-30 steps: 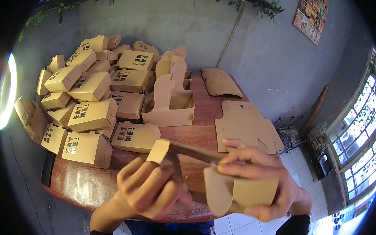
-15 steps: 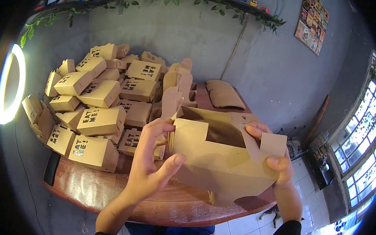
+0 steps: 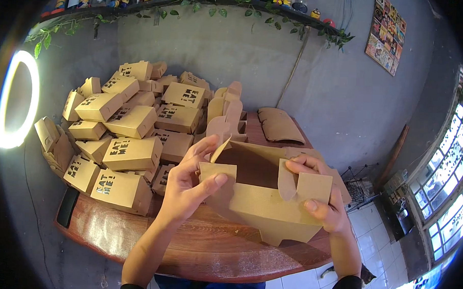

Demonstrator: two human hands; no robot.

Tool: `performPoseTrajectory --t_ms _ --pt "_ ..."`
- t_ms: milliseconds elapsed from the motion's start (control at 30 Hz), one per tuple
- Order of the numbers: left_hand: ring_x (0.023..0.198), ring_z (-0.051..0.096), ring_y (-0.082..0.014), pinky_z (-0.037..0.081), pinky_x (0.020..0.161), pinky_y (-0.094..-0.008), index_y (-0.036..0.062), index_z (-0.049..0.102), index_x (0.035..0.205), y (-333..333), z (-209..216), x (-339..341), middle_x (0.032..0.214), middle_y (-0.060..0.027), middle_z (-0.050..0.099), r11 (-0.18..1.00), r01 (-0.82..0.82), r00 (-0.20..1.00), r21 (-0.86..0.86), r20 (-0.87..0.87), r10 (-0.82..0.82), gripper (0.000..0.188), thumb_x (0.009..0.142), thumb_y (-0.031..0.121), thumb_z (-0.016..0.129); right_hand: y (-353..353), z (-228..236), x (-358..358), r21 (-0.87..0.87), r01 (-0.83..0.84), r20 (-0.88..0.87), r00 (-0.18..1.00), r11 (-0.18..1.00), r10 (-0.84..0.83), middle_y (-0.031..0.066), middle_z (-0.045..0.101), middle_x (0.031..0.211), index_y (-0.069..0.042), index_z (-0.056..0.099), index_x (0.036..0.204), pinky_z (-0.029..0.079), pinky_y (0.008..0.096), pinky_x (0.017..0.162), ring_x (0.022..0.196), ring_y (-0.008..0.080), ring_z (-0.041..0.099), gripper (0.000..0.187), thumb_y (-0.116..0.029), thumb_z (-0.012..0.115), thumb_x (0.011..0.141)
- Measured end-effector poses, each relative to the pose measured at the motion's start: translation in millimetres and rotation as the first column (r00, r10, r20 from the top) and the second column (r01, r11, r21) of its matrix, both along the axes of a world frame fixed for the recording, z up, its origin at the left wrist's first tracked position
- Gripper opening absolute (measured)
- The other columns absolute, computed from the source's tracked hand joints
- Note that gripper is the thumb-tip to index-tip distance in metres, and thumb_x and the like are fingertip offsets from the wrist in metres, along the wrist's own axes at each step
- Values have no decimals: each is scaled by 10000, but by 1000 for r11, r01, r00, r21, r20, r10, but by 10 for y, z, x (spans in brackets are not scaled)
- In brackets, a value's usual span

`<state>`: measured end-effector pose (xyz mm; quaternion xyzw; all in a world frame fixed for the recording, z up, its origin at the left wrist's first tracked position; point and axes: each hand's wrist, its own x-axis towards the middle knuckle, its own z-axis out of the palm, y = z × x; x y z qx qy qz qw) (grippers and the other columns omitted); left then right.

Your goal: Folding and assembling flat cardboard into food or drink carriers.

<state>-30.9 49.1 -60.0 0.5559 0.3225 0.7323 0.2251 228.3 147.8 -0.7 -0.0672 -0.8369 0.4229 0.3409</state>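
Brown, open-topped cardboard box point(image 3: 270, 204) with raised flaps point(image 3: 314, 187) is held by left hand point(image 3: 181, 186) and right hand point(image 3: 336, 217)

You are in what looks like a room in a home that doubles as a small workshop. The homely signs are a shelf point(image 3: 144, 4) at twelve o'clock, lined with toy figures point(image 3: 286, 1) and hung with leafy vine point(image 3: 196, 7), a picture point(image 3: 385, 35) on the grey wall point(image 3: 335, 87) at two, a barred window point(image 3: 444, 175) at three, and a cat point(image 3: 367, 275) on white floor tiles point(image 3: 373, 236) between four and five. The work side shows in the reddish-brown table point(image 3: 151, 243) at seven, the cardboard boxes point(image 3: 130, 120) piled at ten and a lit ring lamp point(image 3: 35, 94) at nine.
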Motion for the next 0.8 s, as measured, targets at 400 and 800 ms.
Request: performPoseTrajectory --t_ms 400,800 --pt "1289 447 -254 344 1071 -397 -28 693 956 56 -63 -34 1428 -164 450 996 24 999 88 -48 -19 239 848 178 750 22 64 41 187 43 65 996 981 -56 218 370 1424 80 474 1388 272 426 1115 1332 319 377 637 -229 541 835" --pt "1291 488 -302 405 1067 -432 40 507 1032 38 49 117 1305 -270 558 992 121 987 -34 109 -117 119 956 123 545 38 27 28 123 97 35 994 988 -102 189 373 1417 58 476 1397 269 403 1115 1324 287 385 609 -215 530 855"
